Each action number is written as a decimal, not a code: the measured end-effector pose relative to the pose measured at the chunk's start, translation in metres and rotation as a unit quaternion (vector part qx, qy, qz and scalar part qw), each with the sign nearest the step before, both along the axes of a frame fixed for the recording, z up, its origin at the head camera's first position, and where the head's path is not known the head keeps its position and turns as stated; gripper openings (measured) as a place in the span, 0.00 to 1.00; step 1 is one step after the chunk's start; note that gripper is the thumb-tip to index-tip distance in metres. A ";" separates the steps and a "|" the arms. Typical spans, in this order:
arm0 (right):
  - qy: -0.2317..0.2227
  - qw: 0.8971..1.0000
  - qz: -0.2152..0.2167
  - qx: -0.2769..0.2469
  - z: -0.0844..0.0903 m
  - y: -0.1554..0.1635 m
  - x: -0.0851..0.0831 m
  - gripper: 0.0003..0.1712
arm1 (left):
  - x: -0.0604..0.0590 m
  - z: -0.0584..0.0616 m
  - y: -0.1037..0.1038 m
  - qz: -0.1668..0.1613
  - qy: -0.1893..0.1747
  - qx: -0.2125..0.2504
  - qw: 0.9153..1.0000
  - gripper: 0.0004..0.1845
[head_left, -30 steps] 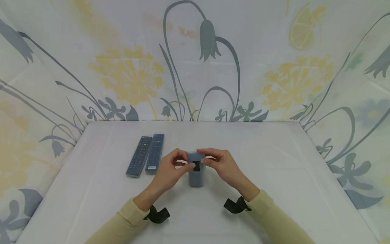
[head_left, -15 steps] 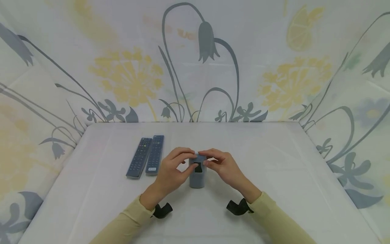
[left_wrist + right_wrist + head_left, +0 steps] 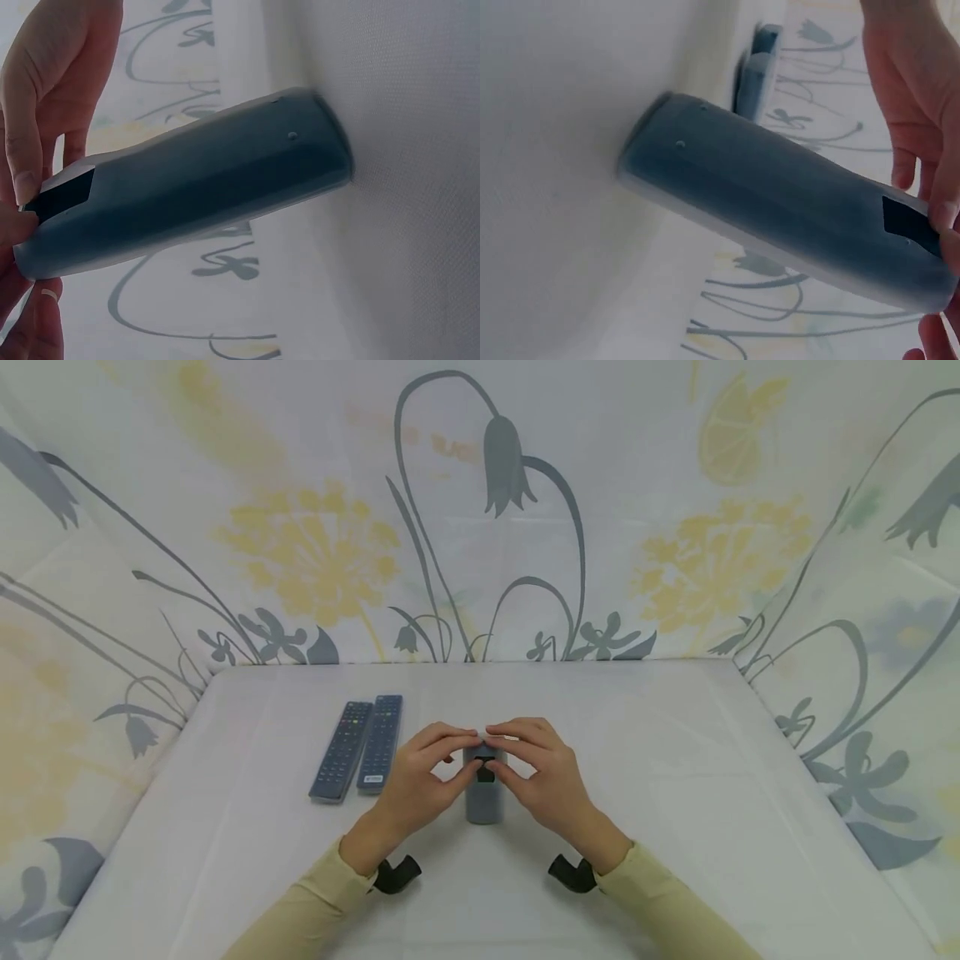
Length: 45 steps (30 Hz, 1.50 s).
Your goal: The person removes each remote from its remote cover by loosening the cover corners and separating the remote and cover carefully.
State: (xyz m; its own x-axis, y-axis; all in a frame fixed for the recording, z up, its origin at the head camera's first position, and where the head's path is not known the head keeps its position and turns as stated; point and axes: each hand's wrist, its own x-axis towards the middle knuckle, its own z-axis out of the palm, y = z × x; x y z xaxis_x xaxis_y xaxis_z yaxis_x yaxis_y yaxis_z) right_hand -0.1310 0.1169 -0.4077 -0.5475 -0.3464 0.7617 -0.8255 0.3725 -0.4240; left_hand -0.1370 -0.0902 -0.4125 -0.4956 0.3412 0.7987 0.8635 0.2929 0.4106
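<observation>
Setting: white cloth-covered table [image 3: 675, 793], walled on three sides by floral-print fabric [image 3: 315, 552].
Held thing: one grey remote in a silicone sleeve [image 3: 483, 797], back side up, standing tilted at the table's middle with its near end resting on the cloth and its far end raised between both hands.
Left hand: the left hand [image 3: 423, 781] pinches the raised end, thumb at the dark cut-out [image 3: 64, 196], fingers curled over the top.
Right hand: the right hand [image 3: 540, 777] pinches the same end from the other side, thumb tip at the cut-out's edge.
Doing it well: I judge the sleeve sits best if both thumbs work evenly at the opening while the lower end stays braced on the cloth.
Count: two hands, one held remote, two flat remotes [image 3: 360, 747] lying side by side, touching, to the left.
</observation>
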 end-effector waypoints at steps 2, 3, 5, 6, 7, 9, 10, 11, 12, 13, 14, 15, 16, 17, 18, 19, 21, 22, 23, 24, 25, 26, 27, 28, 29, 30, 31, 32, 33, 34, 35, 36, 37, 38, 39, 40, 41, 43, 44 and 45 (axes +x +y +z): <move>0.012 1.000 -0.009 0.004 0.001 -0.002 0.001 0.23 | 0.000 0.001 -0.001 0.001 0.000 -0.003 1.000 0.19; 0.014 1.000 -0.013 0.005 0.001 -0.003 0.001 0.23 | 0.000 0.001 -0.001 0.003 0.000 -0.005 1.000 0.18; 0.012 1.000 -0.021 0.006 0.001 -0.004 0.001 0.23 | 0.000 0.001 -0.002 0.006 -0.001 -0.012 1.000 0.18; 0.010 1.000 -0.024 0.005 0.001 -0.004 0.001 0.23 | 0.000 0.001 -0.002 0.008 0.000 -0.016 1.000 0.18; 0.008 1.000 -0.027 0.005 0.001 -0.005 0.001 0.23 | 0.000 0.001 -0.002 0.010 0.000 -0.020 1.000 0.17; 0.009 0.999 -0.031 0.007 0.001 -0.005 0.002 0.23 | 0.001 0.001 -0.003 0.016 0.005 -0.030 0.999 0.17; 0.010 0.999 -0.032 0.008 0.002 -0.005 0.002 0.22 | 0.001 0.001 -0.003 0.019 0.008 -0.035 0.999 0.17; 0.009 0.999 -0.033 0.009 0.001 -0.005 0.002 0.22 | 0.001 0.002 -0.003 0.022 0.012 -0.039 0.999 0.18; 0.010 0.999 -0.034 0.009 0.001 -0.005 0.002 0.21 | 0.001 0.002 -0.003 0.026 0.016 -0.044 0.999 0.18; 0.013 0.999 -0.033 0.008 0.001 -0.005 0.002 0.22 | 0.002 0.002 -0.004 0.028 0.020 -0.048 0.998 0.18; 0.015 0.999 -0.032 0.006 0.001 -0.005 0.002 0.21 | 0.002 0.002 -0.004 0.032 0.024 -0.052 0.998 0.18; 0.016 0.999 -0.030 0.005 0.001 -0.005 0.002 0.21 | 0.002 0.002 -0.004 0.036 0.028 -0.055 0.997 0.19; 0.015 0.999 -0.031 0.002 0.001 -0.004 0.002 0.21 | 0.002 0.002 -0.002 0.036 0.031 -0.058 0.997 0.19; 0.015 0.999 -0.032 0.000 0.001 -0.003 0.002 0.21 | 0.001 0.002 -0.001 0.036 0.034 -0.061 0.997 0.20; 0.016 0.999 -0.032 -0.002 0.001 -0.002 0.003 0.22 | 0.001 0.002 0.000 0.036 0.036 -0.063 0.997 0.20; 0.017 0.999 -0.031 -0.005 0.000 -0.001 0.003 0.22 | 0.001 0.002 0.002 0.036 0.036 -0.064 0.997 0.21; 0.014 0.999 -0.032 -0.005 0.000 0.000 0.004 0.22 | 0.001 0.002 0.004 0.038 0.036 -0.063 0.997 0.21; 0.011 0.999 -0.032 -0.005 0.000 0.000 0.005 0.21 | 0.000 0.002 0.004 0.040 0.034 -0.062 0.997 0.21; 0.011 0.999 -0.032 -0.005 0.000 0.000 0.006 0.21 | 0.000 0.002 0.005 0.042 0.033 -0.060 0.997 0.21; 0.012 0.999 -0.032 -0.005 0.000 0.000 0.006 0.21 | 0.000 0.002 0.005 0.043 0.031 -0.059 0.997 0.20; 0.012 0.999 -0.032 -0.006 0.000 0.000 0.006 0.21 | 0.000 0.002 0.005 0.045 0.031 -0.057 0.997 0.20; 0.011 0.999 -0.033 -0.005 0.000 -0.001 0.006 0.21 | 0.000 0.002 0.005 0.046 0.031 -0.057 0.997 0.20; 0.011 0.999 -0.033 -0.007 0.000 -0.001 0.006 0.21 | 0.000 0.002 0.005 0.046 0.031 -0.056 0.997 0.19; 0.010 0.999 -0.034 -0.008 0.000 -0.001 0.006 0.21 | 0.000 0.002 0.005 0.045 0.029 -0.055 0.997 0.19; 0.010 0.999 -0.034 -0.010 0.000 -0.001 0.006 0.21 | -0.001 0.002 0.005 0.042 0.030 -0.054 0.997 0.19; 0.008 0.999 -0.036 -0.011 -0.001 0.000 0.006 0.21 | -0.001 0.002 0.005 0.040 0.030 -0.053 0.997 0.19; 0.006 0.999 -0.036 -0.011 -0.001 -0.001 0.006 0.22 | -0.001 0.002 0.004 0.039 0.032 -0.051 0.997 0.19; 0.004 0.999 -0.037 -0.012 -0.002 -0.001 0.006 0.22 | -0.001 0.002 0.003 0.037 0.033 -0.050 0.997 0.19; 0.005 0.999 -0.038 -0.012 -0.002 -0.001 0.006 0.22 | -0.001 0.003 0.002 0.035 0.035 -0.049 0.998 0.19; 0.003 0.999 -0.039 -0.013 -0.002 -0.002 0.006 0.22 | -0.001 0.003 0.002 0.034 0.036 -0.049 0.998 0.19; 0.004 0.999 -0.040 -0.014 -0.003 -0.002 0.006 0.23 | -0.001 0.003 0.001 0.032 0.039 -0.049 0.998 0.19; 0.003 0.999 -0.043 -0.015 -0.003 -0.001 0.006 0.23 | -0.001 0.004 0.001 0.030 0.041 -0.049 0.997 0.18; 0.004 0.999 -0.043 -0.017 -0.004 -0.001 0.006 0.23 | -0.001 0.004 0.001 0.027 0.043 -0.050 0.997 0.18; 0.005 0.999 -0.043 -0.019 -0.004 -0.001 0.006 0.23 | -0.002 0.004 0.001 0.026 0.044 -0.051 0.997 0.18; 0.007 0.999 -0.042 -0.021 -0.005 0.000 0.005 0.23 | -0.002 0.005 0.001 0.024 0.045 -0.053 0.997 0.17; 0.009 0.999 -0.040 -0.022 -0.005 0.000 0.005 0.23 | -0.003 0.005 0.000 0.022 0.045 -0.055 0.997 0.17; 0.011 0.999 -0.038 -0.023 -0.005 0.001 0.005 0.23 | -0.003 0.005 0.000 0.019 0.046 -0.057 0.997 0.16; 0.015 0.999 -0.030 -0.021 -0.006 0.002 0.004 0.22 | -0.004 0.005 -0.002 0.013 0.048 -0.060 0.997 0.16; 0.016 0.999 -0.025 -0.020 -0.006 0.003 0.003 0.21 | -0.004 0.004 -0.003 0.011 0.050 -0.062 0.997 0.16; 0.016 0.999 -0.021 -0.018 -0.006 0.003 0.002 0.21 | -0.004 0.004 -0.004 0.008 0.052 -0.064 0.997 0.16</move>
State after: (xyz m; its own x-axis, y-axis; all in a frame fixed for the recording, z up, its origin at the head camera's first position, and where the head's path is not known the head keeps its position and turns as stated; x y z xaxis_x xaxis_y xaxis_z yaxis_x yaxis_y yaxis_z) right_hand -0.1292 0.1201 -0.4133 -0.5355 -0.2959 0.7910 -0.8233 0.3916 -0.4109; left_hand -0.1414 -0.0938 -0.4084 -0.4192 0.4357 0.7965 0.8940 0.3512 0.2783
